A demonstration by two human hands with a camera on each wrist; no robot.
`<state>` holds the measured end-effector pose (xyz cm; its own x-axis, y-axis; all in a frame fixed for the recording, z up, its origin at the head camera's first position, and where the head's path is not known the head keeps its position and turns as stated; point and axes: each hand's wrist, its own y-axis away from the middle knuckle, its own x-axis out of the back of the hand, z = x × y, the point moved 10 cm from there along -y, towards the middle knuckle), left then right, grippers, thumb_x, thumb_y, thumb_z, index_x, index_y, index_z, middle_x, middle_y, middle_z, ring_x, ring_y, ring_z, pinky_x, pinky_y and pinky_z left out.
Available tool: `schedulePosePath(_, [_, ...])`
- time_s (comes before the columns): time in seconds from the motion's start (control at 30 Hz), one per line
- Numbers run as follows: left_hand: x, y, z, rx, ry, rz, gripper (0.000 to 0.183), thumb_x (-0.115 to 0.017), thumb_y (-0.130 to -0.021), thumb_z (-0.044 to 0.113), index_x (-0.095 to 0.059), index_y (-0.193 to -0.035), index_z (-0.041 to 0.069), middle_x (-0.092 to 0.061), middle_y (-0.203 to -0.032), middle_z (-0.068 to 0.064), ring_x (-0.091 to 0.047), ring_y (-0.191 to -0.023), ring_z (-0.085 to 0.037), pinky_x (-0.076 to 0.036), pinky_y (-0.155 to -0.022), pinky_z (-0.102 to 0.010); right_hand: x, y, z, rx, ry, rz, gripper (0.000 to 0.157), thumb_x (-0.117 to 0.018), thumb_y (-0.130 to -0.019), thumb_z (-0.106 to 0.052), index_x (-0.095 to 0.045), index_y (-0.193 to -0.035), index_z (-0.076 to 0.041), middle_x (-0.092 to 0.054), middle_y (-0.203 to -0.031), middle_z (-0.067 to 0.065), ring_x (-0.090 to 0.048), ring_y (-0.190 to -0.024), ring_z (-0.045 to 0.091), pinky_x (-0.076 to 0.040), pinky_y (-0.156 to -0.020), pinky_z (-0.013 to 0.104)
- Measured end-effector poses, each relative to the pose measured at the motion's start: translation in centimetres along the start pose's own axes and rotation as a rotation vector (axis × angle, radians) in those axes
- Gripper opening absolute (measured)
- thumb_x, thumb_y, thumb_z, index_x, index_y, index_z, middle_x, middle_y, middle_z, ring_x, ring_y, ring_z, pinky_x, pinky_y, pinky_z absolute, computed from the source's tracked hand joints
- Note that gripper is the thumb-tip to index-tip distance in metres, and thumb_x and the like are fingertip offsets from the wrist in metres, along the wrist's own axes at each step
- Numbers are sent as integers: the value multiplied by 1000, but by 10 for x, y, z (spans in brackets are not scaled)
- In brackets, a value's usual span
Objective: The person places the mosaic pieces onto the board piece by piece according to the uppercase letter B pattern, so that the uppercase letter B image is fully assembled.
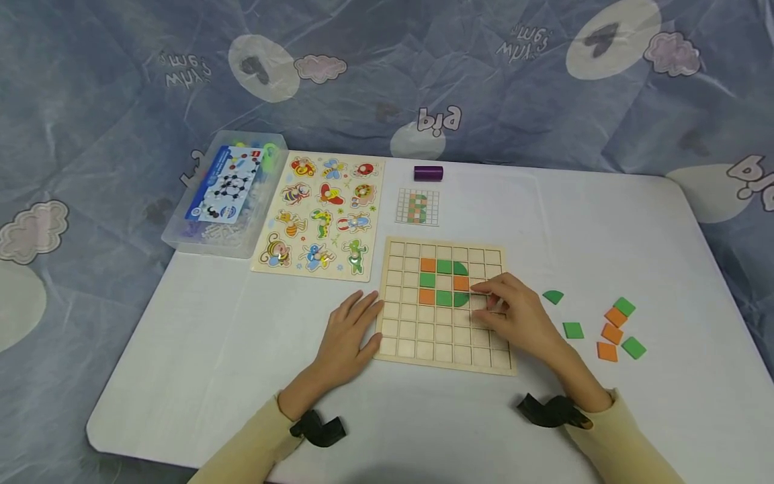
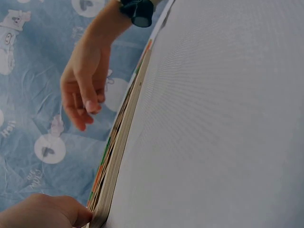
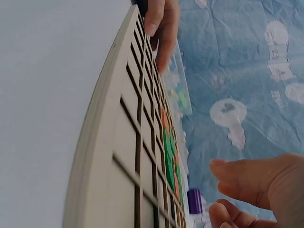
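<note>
A wooden grid board (image 1: 447, 343) lies on the table with several orange and green tiles set in its upper cells, two of them green quarter-round tiles (image 1: 461, 300). One cell inside this block shows bare wood. My left hand (image 1: 347, 336) rests at the board's left edge, fingers stretched and fingertips touching the rim. Over the board's right side hovers my right hand (image 1: 520, 312), thumb and index finger apart. Nothing shows between those fingers in the right wrist view, where the right hand (image 3: 256, 187) is beside the board.
Right of the board lie a loose green quarter-round tile (image 1: 553, 296), a green square (image 1: 573, 330) and several orange and green squares (image 1: 612, 333). Behind it are a small pattern card (image 1: 417, 206) and a purple cylinder (image 1: 428, 173). An insect picture board (image 1: 320, 215) and plastic box (image 1: 226, 195) stand left.
</note>
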<state>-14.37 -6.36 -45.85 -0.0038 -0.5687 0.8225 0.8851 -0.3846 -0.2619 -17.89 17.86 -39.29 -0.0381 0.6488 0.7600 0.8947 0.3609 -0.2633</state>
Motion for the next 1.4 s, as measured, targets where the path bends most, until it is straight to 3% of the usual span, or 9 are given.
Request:
schedulePosePath(0.23, [0, 0, 0, -3, 1, 10, 50, -58, -92, 21, -53, -140, 7, -46, -150, -11, -34, -141, -34, -34, -105, -55, 38, 29, 32, -49, 72, 102, 47, -84, -69, -1, -69, -114, -2, -61, -95, 9, -51, -75, 7, -43, -64, 15])
schedulePosePath(0.43, [-1, 0, 1, -8, -2, 12, 50, -57, -92, 21, -53, -140, 8, -47, -149, -10, -34, -142, -33, -34, -105, -55, 73, 59, 57, -159, 71, 175, 51, -83, -70, 1, -67, -118, -1, -57, -101, 9, -48, -80, -4, -39, -67, 7])
schedulePosePath(0.57, [-1, 0, 1, -4, -1, 11, 50, -57, -92, 21, -53, -140, 8, -47, -150, -10, -34, -142, -33, -34, -105, -55, 92, 80, 75, -265, 63, 210, 53, -82, -73, 0, -66, -123, -4, -52, -101, -6, -47, -75, -5, -41, -57, 8])
schedulePosePath(0.7, [-1, -1, 1, -1, 4, 7, 50, -57, -92, 21, -53, -140, 8, -46, -150, -10, -34, -142, -33, -34, -105, -55, 106, 97, 91, -325, 51, 243, 57, -82, -72, 3, -64, -126, -3, -49, -97, -19, -48, -74, -6, -42, -59, 7])
schedulePosePath(0.83, [-1, -1, 1, -2, 1, 9, 50, -57, -92, 21, -53, -140, 8, -46, -150, -10, -34, -142, -33, -34, -106, -56, 110, 107, 107, -355, 28, 252, 58, -81, -73, 5, -62, -128, -1, -52, -98, -20, -51, -83, -9, -39, -71, 3])
schedulePosePath(1.1, [-1, 1, 1, -4, 0, 15, 50, -58, -91, 21, -53, -139, 7, -47, -149, -10, -35, -141, -34, -34, -105, -56, 91, 114, 132, -428, 23, 97, 57, -82, -77, -10, -59, -129, 0, -55, -88, -1, -49, -70, -1, -39, -62, 11])
schedulePosePath(1.4, [0, 1, 0, -6, 6, 16, 50, -58, -91, 21, -53, -139, 7, -47, -149, -10, -35, -141, -34, -34, -105, -56, 86, 115, 135, -426, 46, 74, 57, -83, -76, -13, -61, -127, -1, -55, -87, 0, -45, -70, 2, -36, -61, 14])
